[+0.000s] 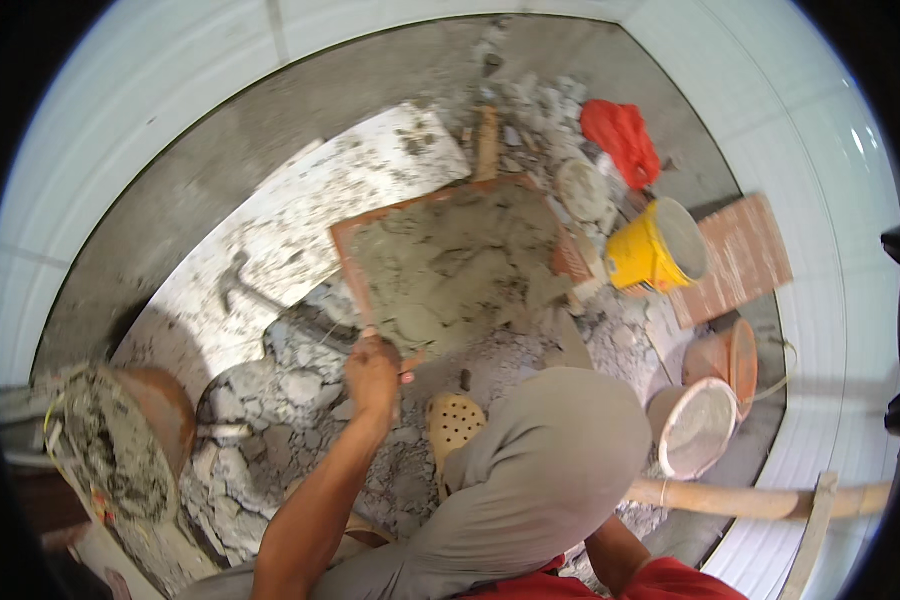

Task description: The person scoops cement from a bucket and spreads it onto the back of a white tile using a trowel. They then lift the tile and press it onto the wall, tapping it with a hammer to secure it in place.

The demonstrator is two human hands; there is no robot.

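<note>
The reddish-brown rectangular slab (353,275) lies on the rubble-covered ground in front of the person, and a thick layer of grey wet mortar (450,265) covers most of it. The left hand (373,368) is at the near left corner of this slab, with its fingers curled; I cannot tell if they are clamped on the edge or on some small thing. The right hand is hidden behind the bent knee in grey trousers (560,460), so its state I cannot tell. To the left of the slab, a dark-handled hammer (262,300) lies partly on a white, mortar-stained sheet (300,215). To the right of the slab stands a tilted yellow plastic bucket (635,250), and beyond its far right corner lies a crumpled red plastic bag (620,140).
</note>
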